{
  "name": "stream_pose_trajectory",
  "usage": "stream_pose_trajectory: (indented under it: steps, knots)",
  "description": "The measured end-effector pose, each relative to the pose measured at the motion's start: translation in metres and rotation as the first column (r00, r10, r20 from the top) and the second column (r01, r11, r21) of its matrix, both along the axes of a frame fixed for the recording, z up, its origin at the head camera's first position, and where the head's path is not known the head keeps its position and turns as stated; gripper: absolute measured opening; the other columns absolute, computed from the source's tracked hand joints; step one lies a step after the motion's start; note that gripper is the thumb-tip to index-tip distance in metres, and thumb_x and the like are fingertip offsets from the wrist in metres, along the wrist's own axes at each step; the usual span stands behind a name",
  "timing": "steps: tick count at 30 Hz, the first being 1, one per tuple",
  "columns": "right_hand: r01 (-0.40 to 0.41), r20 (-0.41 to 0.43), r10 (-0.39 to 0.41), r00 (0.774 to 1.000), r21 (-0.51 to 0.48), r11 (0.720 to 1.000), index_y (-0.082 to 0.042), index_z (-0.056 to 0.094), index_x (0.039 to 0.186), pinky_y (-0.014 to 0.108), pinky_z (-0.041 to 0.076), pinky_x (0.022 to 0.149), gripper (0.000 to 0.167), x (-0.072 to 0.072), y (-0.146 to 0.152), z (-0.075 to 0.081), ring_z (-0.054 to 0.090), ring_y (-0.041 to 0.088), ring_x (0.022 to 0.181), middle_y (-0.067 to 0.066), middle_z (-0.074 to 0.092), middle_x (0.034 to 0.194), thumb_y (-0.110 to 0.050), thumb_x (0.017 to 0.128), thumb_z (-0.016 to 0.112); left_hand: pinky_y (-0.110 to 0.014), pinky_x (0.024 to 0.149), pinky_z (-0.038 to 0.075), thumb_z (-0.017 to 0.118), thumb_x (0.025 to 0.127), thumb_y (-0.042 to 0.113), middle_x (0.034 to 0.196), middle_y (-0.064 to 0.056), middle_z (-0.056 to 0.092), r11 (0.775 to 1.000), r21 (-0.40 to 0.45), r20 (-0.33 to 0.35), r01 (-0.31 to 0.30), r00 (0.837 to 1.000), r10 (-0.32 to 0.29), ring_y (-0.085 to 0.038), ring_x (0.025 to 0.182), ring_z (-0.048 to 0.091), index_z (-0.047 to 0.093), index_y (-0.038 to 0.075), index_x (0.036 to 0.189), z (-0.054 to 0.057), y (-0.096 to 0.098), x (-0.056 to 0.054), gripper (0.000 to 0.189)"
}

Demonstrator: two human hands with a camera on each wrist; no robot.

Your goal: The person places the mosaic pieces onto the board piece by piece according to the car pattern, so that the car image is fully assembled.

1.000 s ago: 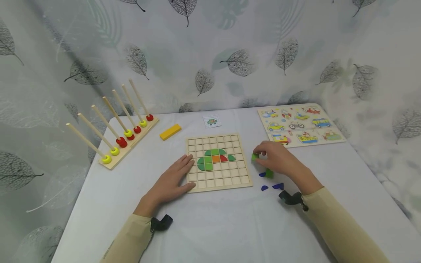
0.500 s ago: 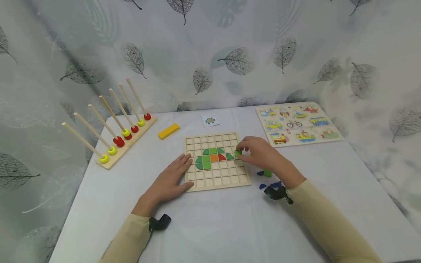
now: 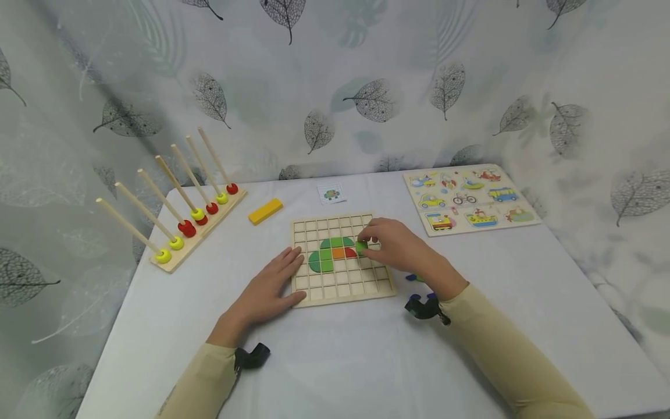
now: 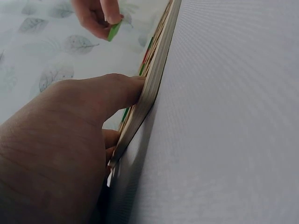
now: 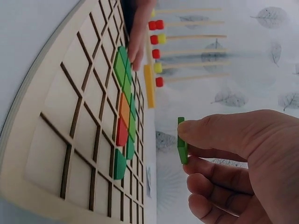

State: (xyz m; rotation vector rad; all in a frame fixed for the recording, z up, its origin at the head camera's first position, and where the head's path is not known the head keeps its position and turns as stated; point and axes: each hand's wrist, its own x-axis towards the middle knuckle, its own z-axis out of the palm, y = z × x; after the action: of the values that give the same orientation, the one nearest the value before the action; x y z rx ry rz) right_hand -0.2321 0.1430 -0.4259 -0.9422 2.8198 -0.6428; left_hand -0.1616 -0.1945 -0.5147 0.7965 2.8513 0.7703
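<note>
A wooden grid board [image 3: 361,282] lies flat before me. Set in its cells are green squares [image 3: 327,266], dark green curved pieces [image 3: 314,262], an orange square [image 3: 338,253] and a red curved piece [image 3: 350,252]. Between thumb and fingertips my right hand [image 3: 395,244] pinches a green square tile [image 5: 182,140], held up over the right half of the board. In the right wrist view that tile is apart from the grid. My left hand [image 3: 267,288] rests at the board's left edge, fingers extended, its thumb [image 4: 124,91] on the rim.
Blue pieces [image 3: 412,278] lie right of the board, partly hidden by the right forearm. Behind it are a small picture card [image 3: 331,194] and a yellow block [image 3: 265,211]. A peg stand [image 3: 209,229] with red and yellow beads stands left; a picture puzzle [image 3: 473,201] lies back right.
My right hand has carried the green square tile leftward, from beside the board's right edge to over its grid. My left hand stays at the left edge.
</note>
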Motion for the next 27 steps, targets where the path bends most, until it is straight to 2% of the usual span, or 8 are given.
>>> stream_pose_trajectory:
  steps: [13, 17, 22, 27]
  knots:
    - [-0.076, -0.016, 0.076, 0.997, -0.021, 0.997, -0.009, 0.083, 0.114, 0.035, 0.054, 0.079, 0.019, 0.005, -0.021, -0.015, 0.065, 0.024, 0.093, 0.000, 0.070, 0.104, -0.015, 0.096, 0.084, -0.054, 0.130, 0.024, 0.066, 0.104, 0.053, 0.180, -0.002, 0.023, 1.000, 0.001, -0.024, 0.015, 1.000, -0.015, -0.027, 0.166, 0.015, 0.035, 0.009, 0.171, -0.005, -0.003, -0.001, 0.086]
    - [-0.075, -0.017, 0.075, 0.997, -0.011, 0.997, -0.010, 0.083, 0.115, 0.034, 0.054, 0.080, 0.019, 0.007, -0.030, -0.021, 0.062, 0.021, 0.091, 0.000, 0.069, 0.101, -0.017, 0.097, 0.084, -0.055, 0.130, 0.024, 0.066, 0.103, 0.052, 0.179, -0.003, 0.023, 1.000, 0.008, -0.023, 0.017, 1.000, -0.017, -0.028, 0.166, 0.015, 0.035, 0.009, 0.170, -0.005, -0.003, -0.001, 0.086]
    - [-0.059, -0.014, 0.059, 0.998, 0.029, 0.998, -0.012, 0.083, 0.117, 0.033, 0.055, 0.085, 0.023, 0.008, -0.039, -0.025, 0.061, 0.015, 0.094, -0.003, 0.070, 0.105, -0.022, 0.097, 0.085, -0.055, 0.130, 0.024, 0.066, 0.104, 0.053, 0.179, -0.003, 0.023, 1.000, 0.009, -0.027, 0.015, 1.000, -0.014, -0.028, 0.165, 0.016, 0.035, 0.009, 0.171, -0.005, -0.003, -0.002, 0.086]
    - [-0.049, 0.000, 0.050, 0.999, 0.068, 0.996, -0.012, 0.083, 0.119, 0.033, 0.056, 0.086, 0.026, 0.007, -0.042, -0.032, 0.061, 0.014, 0.096, -0.002, 0.071, 0.108, -0.026, 0.097, 0.085, -0.055, 0.130, 0.024, 0.066, 0.103, 0.054, 0.180, -0.002, 0.022, 1.000, 0.006, -0.016, 0.020, 1.000, -0.020, -0.028, 0.166, 0.014, 0.034, 0.009, 0.171, -0.004, -0.002, -0.002, 0.087]
